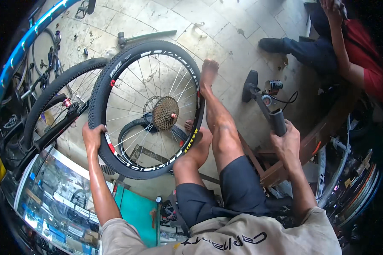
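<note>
A bicycle wheel (115,76) with a knobby black tyre, black rim and a rusty cassette (165,112) stands upright in front of me. My left hand (92,137) grips its tyre at the lower left edge. My bare feet (208,72) rest by the wheel's right side. My right hand (287,142) is closed around the black handle of a floor pump (278,121), whose gauge (267,100) and foot (250,85) lie on the tiled floor to the right. A loose inner tube (132,126) lies on the floor behind the spokes.
A bicycle with a mounted wheel (51,93) stands left, a blue frame tube (30,36) above it. A glass display case (51,199) sits at lower left. A hammer (144,37) lies on the floor. Another person in red (361,51) sits at upper right beside a wooden bench (323,131).
</note>
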`<action>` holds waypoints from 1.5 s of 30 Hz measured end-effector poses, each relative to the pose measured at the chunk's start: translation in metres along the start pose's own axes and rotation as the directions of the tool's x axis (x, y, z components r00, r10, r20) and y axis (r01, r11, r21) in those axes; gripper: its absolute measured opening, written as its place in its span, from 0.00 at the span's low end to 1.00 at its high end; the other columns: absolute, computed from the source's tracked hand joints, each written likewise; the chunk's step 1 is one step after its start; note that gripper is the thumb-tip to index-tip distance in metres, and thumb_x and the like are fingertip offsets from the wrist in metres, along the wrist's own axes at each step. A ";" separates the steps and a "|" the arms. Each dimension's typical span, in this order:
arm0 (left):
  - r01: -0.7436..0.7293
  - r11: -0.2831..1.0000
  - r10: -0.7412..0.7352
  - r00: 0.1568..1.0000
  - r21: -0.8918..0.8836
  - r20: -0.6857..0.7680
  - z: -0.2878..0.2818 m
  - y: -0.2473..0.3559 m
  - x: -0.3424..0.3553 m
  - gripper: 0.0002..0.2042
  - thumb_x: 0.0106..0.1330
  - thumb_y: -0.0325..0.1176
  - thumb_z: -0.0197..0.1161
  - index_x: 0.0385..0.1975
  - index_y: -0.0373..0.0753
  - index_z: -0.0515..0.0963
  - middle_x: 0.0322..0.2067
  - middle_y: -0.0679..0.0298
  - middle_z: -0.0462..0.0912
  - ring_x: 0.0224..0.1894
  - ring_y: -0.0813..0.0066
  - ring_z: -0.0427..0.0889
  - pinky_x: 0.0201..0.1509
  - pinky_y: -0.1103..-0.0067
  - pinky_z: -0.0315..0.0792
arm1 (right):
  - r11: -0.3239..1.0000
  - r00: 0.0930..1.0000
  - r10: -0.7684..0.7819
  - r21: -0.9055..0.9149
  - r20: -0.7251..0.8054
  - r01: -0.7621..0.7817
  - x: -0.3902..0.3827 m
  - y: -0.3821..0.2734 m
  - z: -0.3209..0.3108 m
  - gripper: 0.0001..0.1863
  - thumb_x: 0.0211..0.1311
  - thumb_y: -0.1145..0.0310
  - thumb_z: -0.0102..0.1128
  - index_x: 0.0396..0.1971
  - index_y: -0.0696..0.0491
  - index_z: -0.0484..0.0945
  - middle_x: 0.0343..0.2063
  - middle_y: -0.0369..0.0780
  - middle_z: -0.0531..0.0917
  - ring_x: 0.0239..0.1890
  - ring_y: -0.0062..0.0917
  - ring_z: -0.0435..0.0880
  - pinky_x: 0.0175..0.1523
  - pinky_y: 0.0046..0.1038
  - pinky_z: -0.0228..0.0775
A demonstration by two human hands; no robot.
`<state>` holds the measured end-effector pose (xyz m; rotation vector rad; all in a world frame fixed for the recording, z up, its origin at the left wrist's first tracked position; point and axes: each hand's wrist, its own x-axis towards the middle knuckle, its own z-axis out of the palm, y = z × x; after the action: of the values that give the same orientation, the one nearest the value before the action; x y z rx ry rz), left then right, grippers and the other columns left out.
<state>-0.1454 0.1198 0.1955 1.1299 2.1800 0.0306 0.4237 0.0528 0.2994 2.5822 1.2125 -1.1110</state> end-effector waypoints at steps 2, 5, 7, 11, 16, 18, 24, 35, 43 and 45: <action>0.021 1.000 -0.021 1.000 -0.009 0.023 0.001 -0.006 0.001 0.16 0.43 0.31 0.66 0.31 0.28 0.78 0.23 0.55 0.81 0.25 0.64 0.80 0.34 0.69 0.75 | 1.000 1.000 -0.009 -0.024 -0.012 0.009 0.005 -0.006 0.001 0.16 0.47 0.66 0.64 0.29 0.66 0.80 0.39 0.52 0.83 0.39 0.50 0.83 0.48 0.41 0.73; 0.033 0.999 -0.033 0.999 0.013 -0.006 0.002 -0.014 -0.005 0.16 0.43 0.32 0.66 0.31 0.28 0.77 0.23 0.55 0.81 0.25 0.64 0.79 0.34 0.69 0.75 | 0.999 1.000 -0.013 -0.046 0.014 0.013 0.014 -0.011 0.007 0.17 0.47 0.65 0.66 0.30 0.65 0.81 0.39 0.54 0.83 0.41 0.51 0.83 0.50 0.40 0.73; 0.037 0.999 -0.037 0.999 -0.020 -0.020 0.003 -0.014 -0.007 0.17 0.42 0.33 0.66 0.31 0.27 0.77 0.24 0.54 0.81 0.26 0.65 0.79 0.35 0.70 0.74 | 0.992 0.996 -0.063 -0.109 0.057 0.069 0.021 -0.014 0.011 0.17 0.48 0.67 0.64 0.34 0.64 0.81 0.35 0.51 0.83 0.38 0.43 0.83 0.48 0.37 0.74; 0.099 0.994 -0.098 0.995 -0.040 0.034 0.002 0.003 0.004 0.19 0.40 0.32 0.65 0.33 0.28 0.79 0.27 0.55 0.83 0.28 0.64 0.80 0.37 0.71 0.75 | 0.970 0.996 -0.089 -0.224 0.028 0.093 0.029 -0.016 0.010 0.16 0.50 0.71 0.61 0.40 0.62 0.79 0.26 0.44 0.81 0.29 0.26 0.78 0.40 0.31 0.73; -0.041 0.998 0.041 0.999 0.056 0.002 -0.005 0.038 0.015 0.18 0.43 0.34 0.66 0.32 0.26 0.80 0.26 0.54 0.85 0.29 0.64 0.82 0.39 0.71 0.75 | 0.999 1.000 0.005 -0.054 -0.009 -0.006 0.022 0.006 -0.012 0.13 0.52 0.68 0.60 0.33 0.62 0.78 0.20 0.38 0.75 0.25 0.22 0.73 0.35 0.31 0.69; -0.038 0.996 0.041 0.999 0.079 -0.030 -0.006 0.044 0.003 0.17 0.44 0.35 0.66 0.30 0.26 0.80 0.25 0.53 0.84 0.27 0.62 0.82 0.39 0.71 0.76 | 0.999 1.000 0.018 -0.030 0.019 -0.017 0.010 0.022 -0.016 0.14 0.52 0.67 0.60 0.34 0.62 0.78 0.19 0.39 0.76 0.25 0.23 0.74 0.35 0.31 0.70; -0.057 0.990 0.064 0.997 0.128 -0.050 -0.003 0.041 -0.005 0.20 0.43 0.37 0.67 0.34 0.28 0.81 0.28 0.49 0.85 0.31 0.55 0.85 0.42 0.68 0.76 | 0.998 1.000 0.019 -0.054 0.022 -0.018 0.004 0.041 -0.010 0.20 0.48 0.62 0.65 0.37 0.63 0.82 0.27 0.53 0.84 0.33 0.43 0.87 0.44 0.39 0.76; -0.122 0.985 0.126 0.992 0.120 -0.029 0.001 -0.005 0.022 0.22 0.44 0.38 0.67 0.36 0.27 0.80 0.28 0.50 0.84 0.29 0.60 0.82 0.39 0.69 0.75 | 0.990 0.997 -0.072 -0.123 0.041 0.076 -0.003 0.033 -0.004 0.19 0.47 0.62 0.65 0.33 0.65 0.83 0.27 0.56 0.84 0.36 0.48 0.87 0.45 0.41 0.77; -0.161 0.986 0.164 0.985 0.047 -0.057 0.003 -0.013 -0.001 0.19 0.45 0.32 0.66 0.37 0.29 0.80 0.29 0.54 0.84 0.29 0.62 0.81 0.39 0.71 0.76 | 0.959 0.972 -0.225 -0.161 0.062 0.232 -0.013 0.027 0.010 0.18 0.46 0.65 0.67 0.32 0.65 0.83 0.36 0.55 0.82 0.40 0.51 0.83 0.50 0.44 0.74; -0.113 0.991 0.116 0.992 0.069 -0.049 0.003 -0.010 -0.007 0.20 0.45 0.33 0.67 0.39 0.29 0.80 0.30 0.53 0.85 0.30 0.61 0.82 0.40 0.70 0.76 | 0.978 0.984 -0.163 -0.122 0.078 0.172 -0.010 0.022 0.005 0.17 0.45 0.66 0.65 0.31 0.65 0.82 0.39 0.52 0.82 0.42 0.49 0.83 0.51 0.41 0.73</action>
<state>-0.1480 0.1075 0.1944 1.3045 2.1740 0.0396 0.4318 0.0300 0.2970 2.3658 1.4568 -1.0997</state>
